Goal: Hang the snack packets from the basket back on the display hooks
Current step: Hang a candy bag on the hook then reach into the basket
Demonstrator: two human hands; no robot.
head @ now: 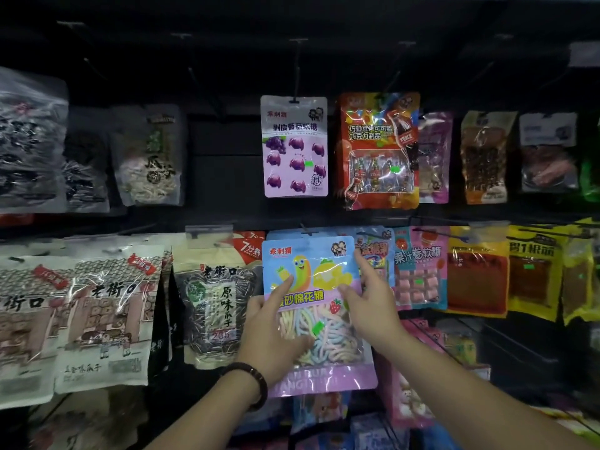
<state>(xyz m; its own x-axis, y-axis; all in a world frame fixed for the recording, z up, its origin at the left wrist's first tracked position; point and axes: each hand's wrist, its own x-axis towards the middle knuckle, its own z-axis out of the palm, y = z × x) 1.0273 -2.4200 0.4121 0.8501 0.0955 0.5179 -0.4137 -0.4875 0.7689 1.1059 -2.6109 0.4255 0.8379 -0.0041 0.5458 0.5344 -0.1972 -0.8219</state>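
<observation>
With fingers of your left hand [272, 323] and right hand [370, 303] pinching the glossy blue-and-pink plastic packet [308, 264], guide its hole level onto the black hook [304, 227].

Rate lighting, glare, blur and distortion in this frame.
Head view: the marshmallow packet in the left hand and right hand is lit and sharp; glare streaks the sunflower-seed bags; the upper rack is dark; the far-left packets are blurred; wide-angle bending at the edges.
</observation>
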